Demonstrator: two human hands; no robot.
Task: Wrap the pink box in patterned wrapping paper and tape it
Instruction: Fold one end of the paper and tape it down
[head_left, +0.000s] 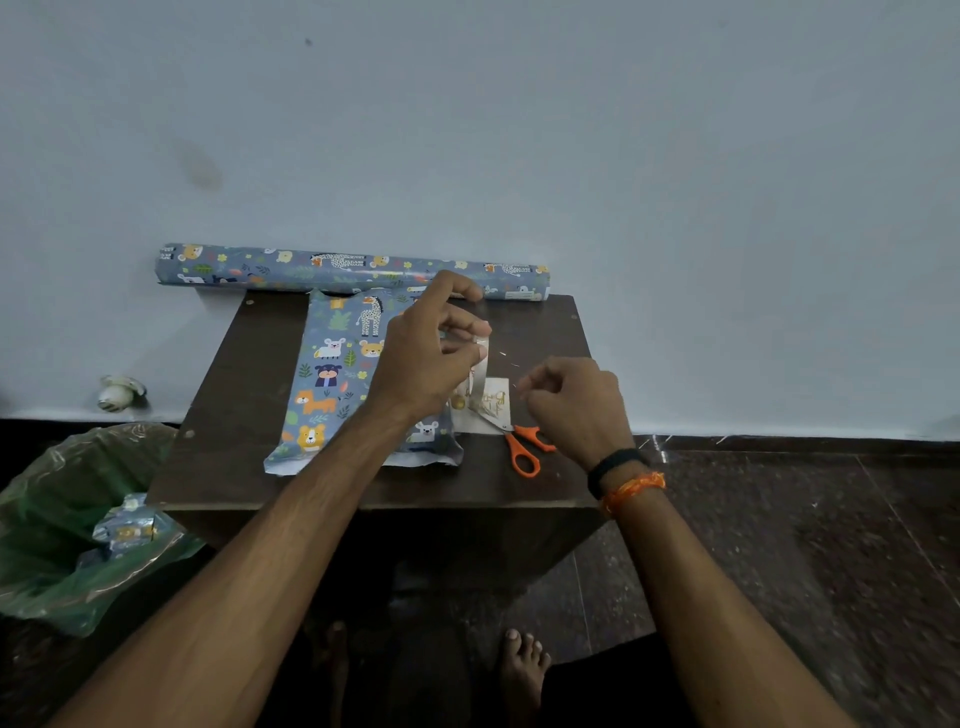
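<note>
A pale blue wall (519, 130) rises behind the small dark table (244, 415) I stand at, on a dark stone floor. On the table lies the box (337, 379), already covered in animal-print paper, its long axis running near to far; no pink shows. The near end of the paper flares loose and looks unfolded, and I judge the ends are not yet closed. The paper roll (291, 267) rests along the far edge against the wall. My left hand (431, 353) hovers over the box's right side, fingers curled and pinching a clear strip of tape (482, 358) that hangs downward. My right hand (571, 410) is to the right, fingers curled near the strip's lower end; whether it pinches the tape I cannot tell. Orange scissors (522, 449) lie beneath it, beside a white card (493, 410). A green bin bag (67, 519) with paper scraps sits at the near left. So the wrap is on; taping and the end folds remain.
</note>
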